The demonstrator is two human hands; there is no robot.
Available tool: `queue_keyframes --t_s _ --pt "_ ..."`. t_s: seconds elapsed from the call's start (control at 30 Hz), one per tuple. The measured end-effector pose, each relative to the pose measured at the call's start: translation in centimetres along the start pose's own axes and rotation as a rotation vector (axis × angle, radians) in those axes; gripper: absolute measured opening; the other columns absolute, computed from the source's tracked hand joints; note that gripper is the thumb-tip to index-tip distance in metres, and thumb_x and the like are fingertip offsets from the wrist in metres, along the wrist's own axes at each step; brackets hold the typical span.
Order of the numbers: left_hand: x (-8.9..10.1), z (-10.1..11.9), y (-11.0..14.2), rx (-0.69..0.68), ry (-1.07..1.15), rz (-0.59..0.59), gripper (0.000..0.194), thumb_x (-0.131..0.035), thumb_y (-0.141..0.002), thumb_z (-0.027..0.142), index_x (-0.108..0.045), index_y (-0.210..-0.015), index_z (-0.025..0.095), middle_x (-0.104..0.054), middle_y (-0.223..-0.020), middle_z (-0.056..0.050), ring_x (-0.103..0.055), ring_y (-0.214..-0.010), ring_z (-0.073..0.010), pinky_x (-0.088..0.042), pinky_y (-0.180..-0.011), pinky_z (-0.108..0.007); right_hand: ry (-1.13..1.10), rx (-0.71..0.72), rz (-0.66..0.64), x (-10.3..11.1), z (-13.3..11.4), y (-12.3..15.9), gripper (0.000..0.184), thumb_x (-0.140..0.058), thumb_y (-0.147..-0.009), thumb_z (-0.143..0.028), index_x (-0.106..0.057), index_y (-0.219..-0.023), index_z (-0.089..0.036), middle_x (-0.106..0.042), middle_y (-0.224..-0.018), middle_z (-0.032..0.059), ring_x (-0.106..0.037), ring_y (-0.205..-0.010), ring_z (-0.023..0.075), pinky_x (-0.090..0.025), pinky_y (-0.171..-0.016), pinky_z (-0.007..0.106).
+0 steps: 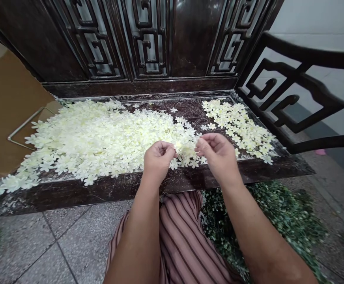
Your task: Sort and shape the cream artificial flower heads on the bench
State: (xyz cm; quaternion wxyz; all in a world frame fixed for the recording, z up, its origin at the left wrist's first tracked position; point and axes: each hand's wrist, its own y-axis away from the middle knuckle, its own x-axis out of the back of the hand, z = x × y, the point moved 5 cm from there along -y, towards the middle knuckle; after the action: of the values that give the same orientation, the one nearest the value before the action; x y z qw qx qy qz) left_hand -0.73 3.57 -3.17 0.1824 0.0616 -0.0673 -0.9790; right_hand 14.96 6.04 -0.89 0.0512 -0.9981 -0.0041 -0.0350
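Over the front edge of a dark wooden bench seat (225, 173), my left hand (157, 161) is closed in a pinch, thumb against forefinger, on a pale artificial flower (178, 145). My right hand (219, 156) is a short way to the right, also pinched, with a bit of white petal showing at its fingertips; exactly what it grips is hard to make out. Behind and left of both hands spreads a large heap of loose cream-white flowers (101, 134). A smaller, thinner group of similar flowers (240, 128) lies on the seat's right side.
A cardboard piece (12, 102) with a bent metal wire (22, 127) stands at the left. The carved backrest (148, 39) and the armrest (302, 86) bound the seat. Below right, green artificial foliage (278, 225) lies on the speckled floor (80, 232); striped trousers cover my legs.
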Motion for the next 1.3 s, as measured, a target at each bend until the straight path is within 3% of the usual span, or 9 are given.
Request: queue_keyframes --t_s 0.1,0.23,0.73,1.3 --pt "-0.4 0.1 0.2 0.018 -0.003 -0.032 0.008 -0.061 -0.065 0.021 -0.057 -0.063 0.014 -0.058 -0.051 0.003 -0.054 -0.049 -0.0084 -0.042 -0.053 -0.021 0.128 0.083 -0.114 -1.8 -0.2 1.0 0.014 -0.063 -0.073 -0.027 -0.061 -0.083 -0.018 -0.061 -0.073 0.0013 -0.057 -0.065 0.0121 -0.049 -0.058 0.027" --pt "-0.9 0.1 0.4 0.033 0.027 -0.120 0.008 -0.061 -0.066 0.020 -0.058 -0.064 0.013 -0.060 -0.054 0.002 -0.055 -0.052 -0.0085 -0.044 -0.055 -0.021 0.099 0.019 -0.123 -2.7 0.5 1.3 0.013 -0.062 -0.070 -0.025 -0.061 -0.080 -0.017 -0.063 -0.071 0.0018 -0.058 -0.063 0.0125 -0.048 -0.059 0.027" --pt "-1.1 -0.1 0.6 -0.017 0.075 -0.248 0.010 -0.063 -0.070 0.023 -0.062 -0.068 0.013 -0.061 -0.059 0.001 -0.056 -0.056 -0.0084 -0.045 -0.057 -0.021 -0.152 -0.140 -0.112 -2.2 0.7 0.9 0.012 -0.069 -0.062 -0.025 -0.063 -0.069 -0.017 -0.063 -0.058 -0.0018 -0.059 -0.052 0.0107 -0.052 -0.055 0.028" --pt "-1.1 0.1 0.6 -0.058 0.052 -0.231 0.013 -0.062 -0.071 0.026 -0.060 -0.065 0.015 -0.058 -0.057 0.001 -0.054 -0.056 -0.0092 -0.045 -0.057 -0.022 -0.108 -0.100 -0.110 -2.0 0.6 1.0 0.018 -0.072 -0.062 -0.032 -0.067 -0.072 -0.017 -0.067 -0.062 0.0004 -0.062 -0.055 0.0127 -0.055 -0.060 0.031"
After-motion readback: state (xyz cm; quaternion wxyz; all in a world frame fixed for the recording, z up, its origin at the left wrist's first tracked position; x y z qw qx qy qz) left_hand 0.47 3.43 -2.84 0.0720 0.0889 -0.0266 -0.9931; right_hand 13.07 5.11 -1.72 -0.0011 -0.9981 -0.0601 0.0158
